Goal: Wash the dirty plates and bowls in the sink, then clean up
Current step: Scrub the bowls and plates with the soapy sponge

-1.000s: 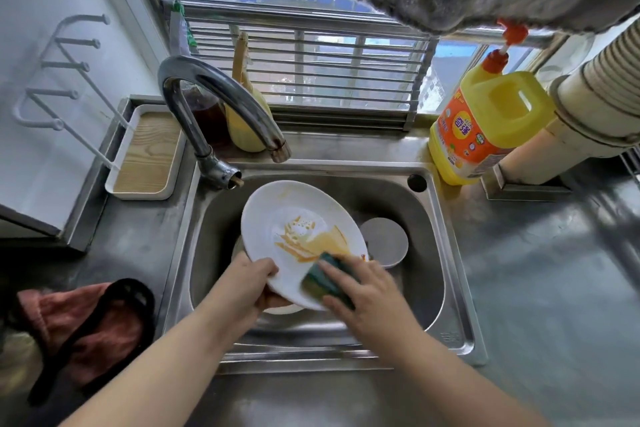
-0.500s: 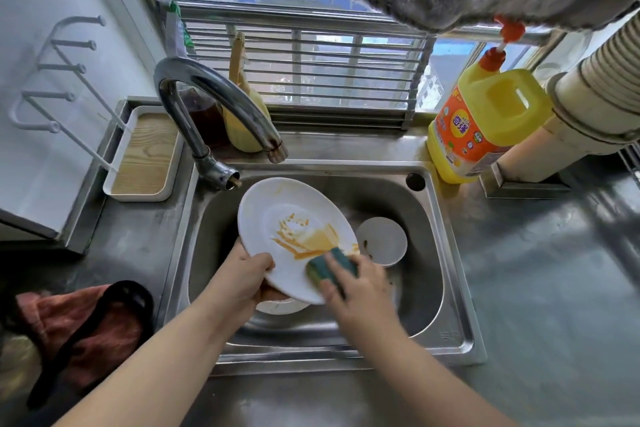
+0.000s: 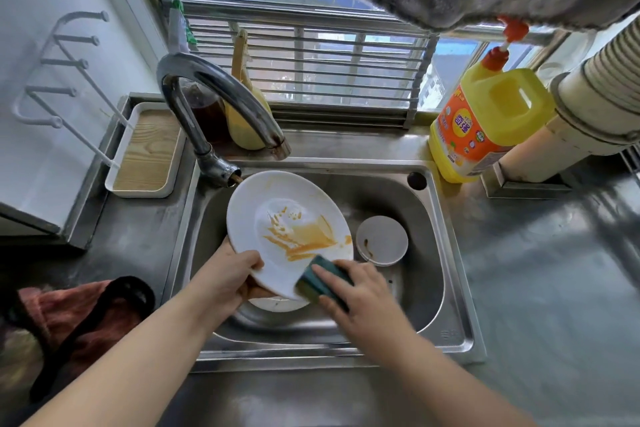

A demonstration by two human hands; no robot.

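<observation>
— Fingers point(image 3: 254, 262) of your left hand point(image 3: 225, 279) curl over the plate's point(image 3: 277, 215) near rim, tilting it above the sink point(image 3: 446, 253); your right hand point(image 3: 360, 291) presses the sponge point(image 3: 322, 282) on its lower edge.

— How should I scrub?

— Sweep the sponge up through the orange smear, bracing the plate firmly.

A white plate point(image 3: 277, 215), smeared across its middle with orange-brown sauce, is tilted over the steel sink point(image 3: 446, 274), its near rim gripped by the left hand point(image 3: 227, 279). A green sponge point(image 3: 323, 282) held under the right hand point(image 3: 363, 302) presses on the plate's lower right edge. Down in the basin, a small white bowl point(image 3: 382, 239) with a brown smear lies just right of the plate, and another white dish point(image 3: 277, 303) shows partly beneath it.
</observation>
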